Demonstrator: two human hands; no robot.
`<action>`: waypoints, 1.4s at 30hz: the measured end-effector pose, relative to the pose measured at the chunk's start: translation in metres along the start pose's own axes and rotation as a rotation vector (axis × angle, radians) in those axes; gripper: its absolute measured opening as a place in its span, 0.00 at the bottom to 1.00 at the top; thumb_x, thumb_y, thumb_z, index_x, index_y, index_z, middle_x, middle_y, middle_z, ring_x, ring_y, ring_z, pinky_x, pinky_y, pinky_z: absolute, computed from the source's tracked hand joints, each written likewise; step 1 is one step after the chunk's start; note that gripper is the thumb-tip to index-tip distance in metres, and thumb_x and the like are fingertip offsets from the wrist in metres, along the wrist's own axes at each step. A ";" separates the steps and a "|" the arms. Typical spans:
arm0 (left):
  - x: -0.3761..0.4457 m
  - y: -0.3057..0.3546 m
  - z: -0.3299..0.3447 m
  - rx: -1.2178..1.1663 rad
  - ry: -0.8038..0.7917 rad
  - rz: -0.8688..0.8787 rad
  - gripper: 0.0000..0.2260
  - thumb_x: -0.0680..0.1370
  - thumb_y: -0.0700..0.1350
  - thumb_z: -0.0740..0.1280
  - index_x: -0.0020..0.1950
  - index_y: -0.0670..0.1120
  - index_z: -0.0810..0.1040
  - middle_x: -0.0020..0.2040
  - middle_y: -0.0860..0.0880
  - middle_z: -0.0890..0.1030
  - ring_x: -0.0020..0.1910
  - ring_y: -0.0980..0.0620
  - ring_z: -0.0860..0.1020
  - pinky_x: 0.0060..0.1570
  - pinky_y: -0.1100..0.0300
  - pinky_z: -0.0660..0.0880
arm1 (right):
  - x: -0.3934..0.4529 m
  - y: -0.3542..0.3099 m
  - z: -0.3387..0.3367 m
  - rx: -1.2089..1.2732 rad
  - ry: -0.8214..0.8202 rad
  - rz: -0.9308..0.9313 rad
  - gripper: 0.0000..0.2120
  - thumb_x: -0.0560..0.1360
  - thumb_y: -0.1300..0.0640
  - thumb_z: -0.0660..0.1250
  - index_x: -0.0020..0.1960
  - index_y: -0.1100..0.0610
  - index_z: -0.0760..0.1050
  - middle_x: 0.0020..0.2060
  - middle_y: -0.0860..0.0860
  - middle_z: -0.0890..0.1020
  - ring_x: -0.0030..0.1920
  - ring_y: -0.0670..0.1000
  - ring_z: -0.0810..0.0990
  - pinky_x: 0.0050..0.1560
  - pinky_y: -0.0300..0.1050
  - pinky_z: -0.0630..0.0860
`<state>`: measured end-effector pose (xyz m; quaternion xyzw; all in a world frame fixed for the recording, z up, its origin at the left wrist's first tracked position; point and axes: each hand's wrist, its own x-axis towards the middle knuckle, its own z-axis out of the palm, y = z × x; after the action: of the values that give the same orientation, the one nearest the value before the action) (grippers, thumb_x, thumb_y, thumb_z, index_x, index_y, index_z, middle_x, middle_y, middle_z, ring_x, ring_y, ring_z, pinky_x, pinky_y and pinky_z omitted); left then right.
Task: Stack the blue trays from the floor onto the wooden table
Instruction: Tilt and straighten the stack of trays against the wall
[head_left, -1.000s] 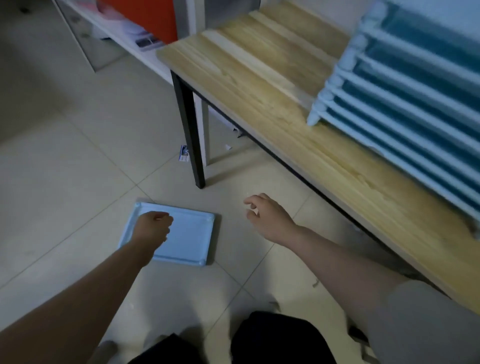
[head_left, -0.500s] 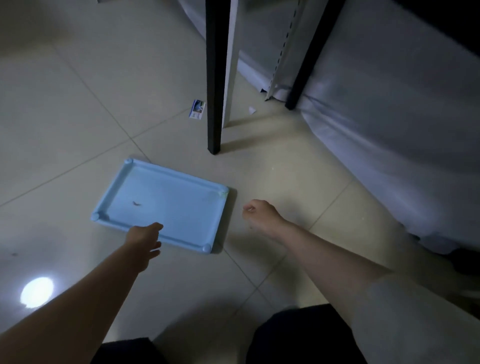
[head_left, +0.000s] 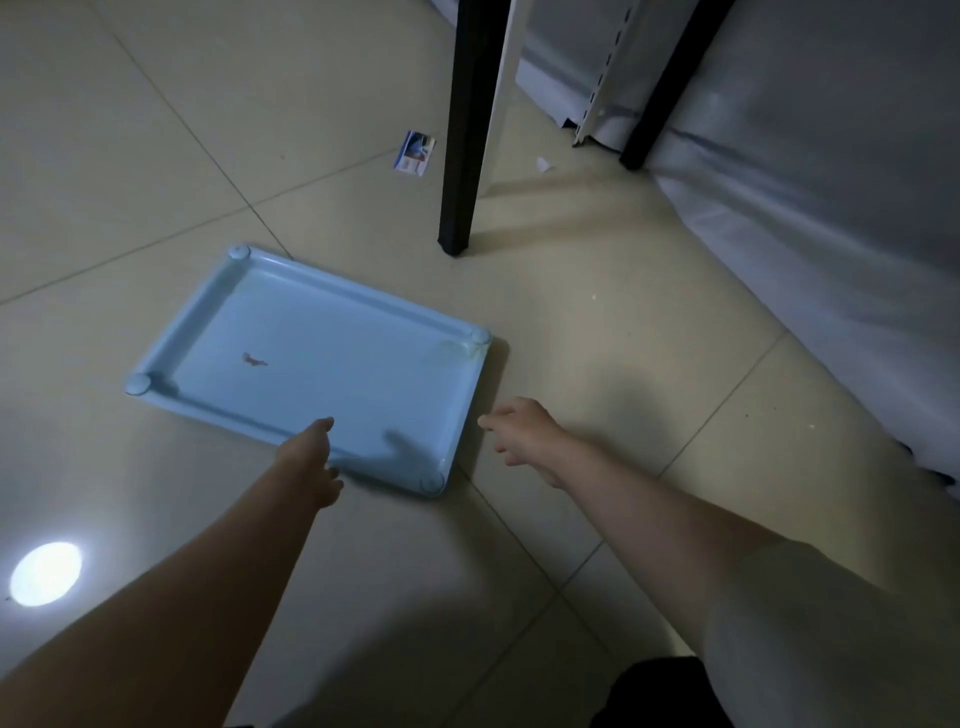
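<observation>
— Left hand (head_left: 310, 462) reaches over the near rim of a blue tray (head_left: 332, 358) on the tiled floor (head_left: 156, 156), fingers loosely extended and holding nothing; whether it touches the rim cannot be told.

— And the other one?

— Right hand (head_left: 524, 431) hovers just right of the tray's near right corner, fingers relaxed and spread a little, nothing in it, apart from the tray.

— Where does the tray lie?

— Flat on the floor, open side up, left of centre, with round knobs at its corners and a small reddish speck (head_left: 253, 359) on its base. A black table leg (head_left: 465, 124) stands just beyond its far right corner.

— Anything else in the head view?

— A small printed card (head_left: 414, 153) lies on the floor left of that leg. A second dark leg (head_left: 670, 83) and a perforated white upright (head_left: 605, 78) stand farther right, beside pale sheeting (head_left: 831, 182). A bright spot of light (head_left: 45, 573) shows on the tiles at near left.
</observation>
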<state>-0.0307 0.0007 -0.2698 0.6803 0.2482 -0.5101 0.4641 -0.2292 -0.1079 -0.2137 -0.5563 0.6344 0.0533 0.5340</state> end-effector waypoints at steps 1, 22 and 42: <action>0.003 -0.002 0.000 -0.029 -0.001 0.002 0.26 0.78 0.49 0.67 0.74 0.46 0.64 0.72 0.40 0.67 0.68 0.41 0.71 0.65 0.46 0.67 | 0.000 0.001 0.002 -0.001 -0.011 0.010 0.13 0.76 0.54 0.64 0.55 0.63 0.73 0.41 0.56 0.73 0.42 0.53 0.71 0.41 0.47 0.69; -0.024 -0.009 0.018 -0.177 -0.112 -0.118 0.14 0.78 0.46 0.68 0.59 0.39 0.74 0.59 0.43 0.79 0.59 0.45 0.79 0.51 0.51 0.77 | 0.012 -0.022 0.017 0.555 0.054 0.034 0.22 0.72 0.55 0.72 0.62 0.63 0.72 0.55 0.57 0.81 0.53 0.58 0.81 0.59 0.56 0.77; -0.340 0.121 0.043 0.216 0.076 0.205 0.20 0.78 0.46 0.66 0.68 0.41 0.69 0.43 0.47 0.70 0.50 0.43 0.72 0.49 0.54 0.70 | -0.242 -0.203 -0.140 0.113 0.311 -0.463 0.13 0.77 0.63 0.62 0.60 0.57 0.76 0.54 0.54 0.83 0.54 0.56 0.80 0.55 0.49 0.76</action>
<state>-0.0731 -0.0453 0.0879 0.7667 0.1384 -0.4577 0.4284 -0.2065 -0.1198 0.1311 -0.6572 0.5667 -0.1914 0.4585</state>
